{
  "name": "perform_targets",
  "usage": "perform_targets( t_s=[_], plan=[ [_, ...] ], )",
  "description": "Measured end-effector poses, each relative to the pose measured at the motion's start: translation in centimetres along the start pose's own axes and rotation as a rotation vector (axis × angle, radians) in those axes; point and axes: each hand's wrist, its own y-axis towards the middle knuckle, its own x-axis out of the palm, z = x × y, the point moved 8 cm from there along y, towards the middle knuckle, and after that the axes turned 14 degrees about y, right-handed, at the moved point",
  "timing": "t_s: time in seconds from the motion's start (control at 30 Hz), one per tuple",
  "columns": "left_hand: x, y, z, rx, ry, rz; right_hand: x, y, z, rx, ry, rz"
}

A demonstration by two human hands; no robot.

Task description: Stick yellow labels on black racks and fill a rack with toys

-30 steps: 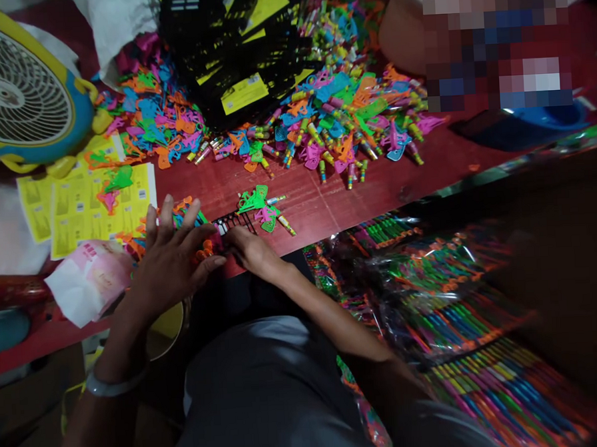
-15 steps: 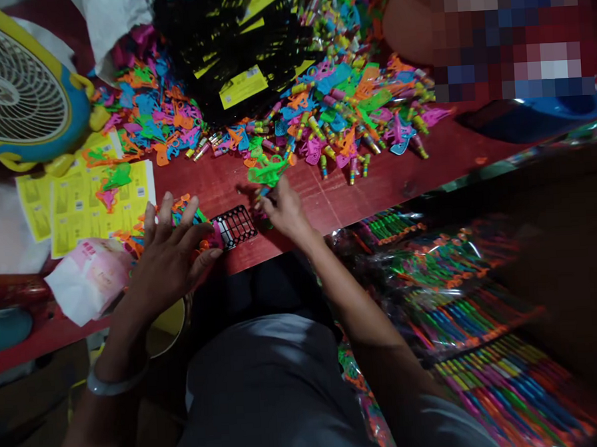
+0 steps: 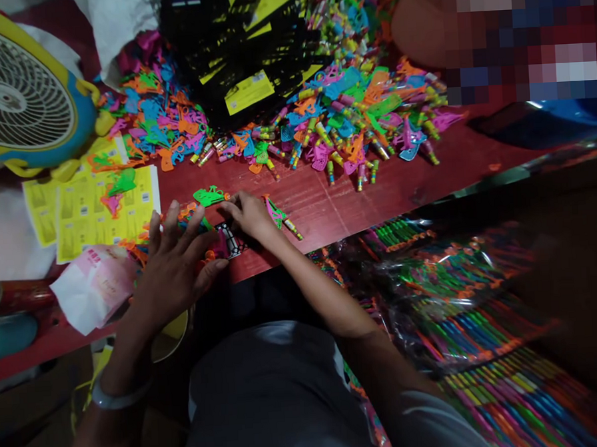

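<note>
My left hand (image 3: 173,270) lies with its fingers spread over a row of small coloured plastic pieces at the table's near edge. A black plastic grid rack (image 3: 235,243) shows between my hands, partly hidden by the right one. Above the rack, my right hand (image 3: 252,218) pinches the orange end of a green plastic toy piece (image 3: 208,196), which points left. To the right of that hand, a pink and green toy piece (image 3: 276,212) with a striped tube (image 3: 293,229) rests on the red table (image 3: 328,208).
Heaps of toy pieces (image 3: 343,121) surround a pile of black racks (image 3: 205,75). At left are a fan (image 3: 19,98), yellow printed sheets (image 3: 93,221) and a tissue pack (image 3: 96,281). Bagged sets (image 3: 464,335) are stacked below the table at right.
My right hand has moved left with the green toy piece to above the rack. A pink and green piece now shows on the table to its right. The left hand stays put.
</note>
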Motion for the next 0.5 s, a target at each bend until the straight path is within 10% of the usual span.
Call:
perform_targets(
  t_s=[0.3,0.5],
  plan=[
    [0.0,-0.5,-0.1,-0.024,0.014,0.008,1.1,4.4,-2.9,-0.028,-0.286,0.053],
    [-0.1,-1.5,-0.1,-0.004,0.022,0.016,7.9,2.2,-5.5,-0.373,-0.347,-0.509]
  ],
)
